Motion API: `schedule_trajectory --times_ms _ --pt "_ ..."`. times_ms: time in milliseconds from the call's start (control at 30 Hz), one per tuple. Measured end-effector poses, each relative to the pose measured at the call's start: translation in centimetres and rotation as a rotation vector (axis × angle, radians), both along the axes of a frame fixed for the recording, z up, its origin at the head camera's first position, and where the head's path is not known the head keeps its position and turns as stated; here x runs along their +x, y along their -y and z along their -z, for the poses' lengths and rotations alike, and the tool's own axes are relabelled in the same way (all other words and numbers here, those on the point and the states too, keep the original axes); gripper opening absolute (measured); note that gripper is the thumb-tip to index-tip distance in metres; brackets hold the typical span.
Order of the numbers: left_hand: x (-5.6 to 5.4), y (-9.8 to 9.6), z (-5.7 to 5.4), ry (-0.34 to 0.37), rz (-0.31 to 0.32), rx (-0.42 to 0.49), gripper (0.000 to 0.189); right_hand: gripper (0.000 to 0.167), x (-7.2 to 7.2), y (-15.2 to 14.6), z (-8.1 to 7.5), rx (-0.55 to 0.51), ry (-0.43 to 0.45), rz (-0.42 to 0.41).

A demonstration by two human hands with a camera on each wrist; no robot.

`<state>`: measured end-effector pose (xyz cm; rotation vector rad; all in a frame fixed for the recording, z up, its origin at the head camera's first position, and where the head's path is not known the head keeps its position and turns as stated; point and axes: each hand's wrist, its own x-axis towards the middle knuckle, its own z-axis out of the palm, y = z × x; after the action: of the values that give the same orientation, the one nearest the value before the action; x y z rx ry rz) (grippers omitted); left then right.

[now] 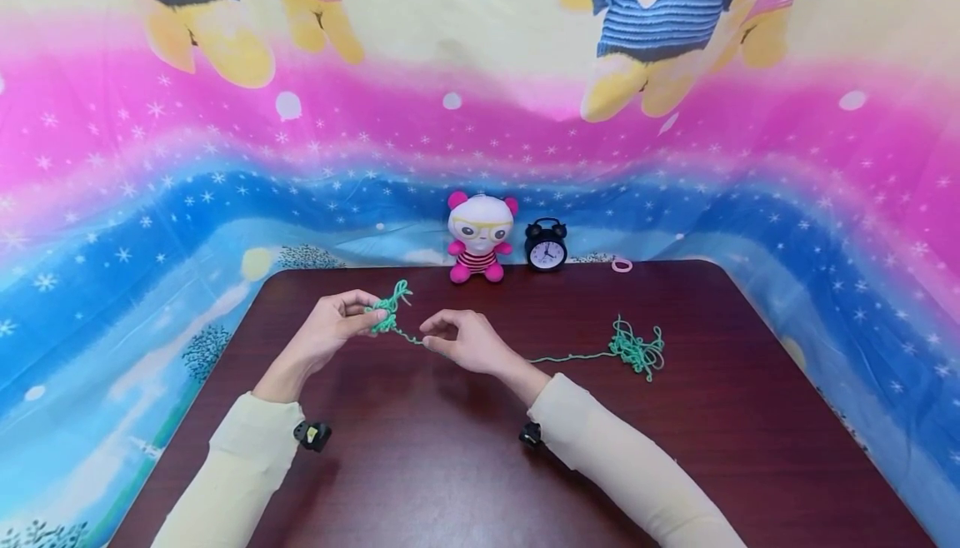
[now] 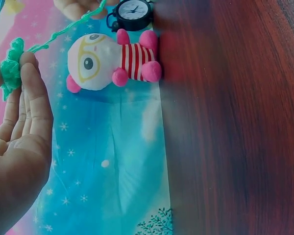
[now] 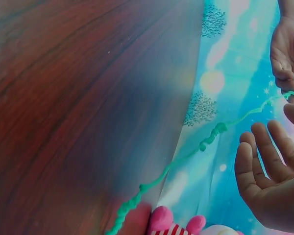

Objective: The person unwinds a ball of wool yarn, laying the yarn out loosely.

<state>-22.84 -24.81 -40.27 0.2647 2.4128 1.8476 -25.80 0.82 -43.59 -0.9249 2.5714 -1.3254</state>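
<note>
Head view: a person in pale sleeves [image 1: 247, 456] works over a dark reddish-brown surface [image 1: 442, 465]. The left hand [image 1: 322, 327] pinches a small bunch of green yarn [image 1: 385, 315] between thumb and fingers, loops poking out at the top. From it a thin, kinked strand [image 1: 568, 357] runs past the right hand [image 1: 468, 342] to a loose tangle [image 1: 637, 351] on the surface, off to the right. At the far edge sit a pink-and-white plush toy [image 1: 481, 240], a black alarm clock [image 1: 546, 250] just beside it and a small pink ring [image 1: 622, 266], in front of a printed backdrop [image 1: 480, 136].

Left wrist view: the bunch is gripped at the fingertips, the other fingers lying nearly straight. The strand slants up toward the right hand, only partly in frame.

Right wrist view: the right hand's fingers are gently curved, with a wide gap to the thumb. The strand passes close to the thumb; whether they touch, I cannot tell.

The step in hand looks like drawing out or teasing apart the yarn, with much of it bunched or tangled. The next move seems to call for a steady left pinch while the right hand closes on the strand and pulls gently, without tightening knots.
</note>
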Motion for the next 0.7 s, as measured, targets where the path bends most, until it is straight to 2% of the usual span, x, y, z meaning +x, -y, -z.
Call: schedule_trajectory --times_ms 333,700 --pt "0.0 0.2 0.2 0.009 0.05 -0.013 0.045 0.024 0.3 1.4 0.1 0.026 -0.028 -0.038" --pt "0.1 0.2 -0.1 0.02 0.073 -0.003 0.049 0.007 0.5 1.1 -0.2 0.034 -0.08 -0.033"
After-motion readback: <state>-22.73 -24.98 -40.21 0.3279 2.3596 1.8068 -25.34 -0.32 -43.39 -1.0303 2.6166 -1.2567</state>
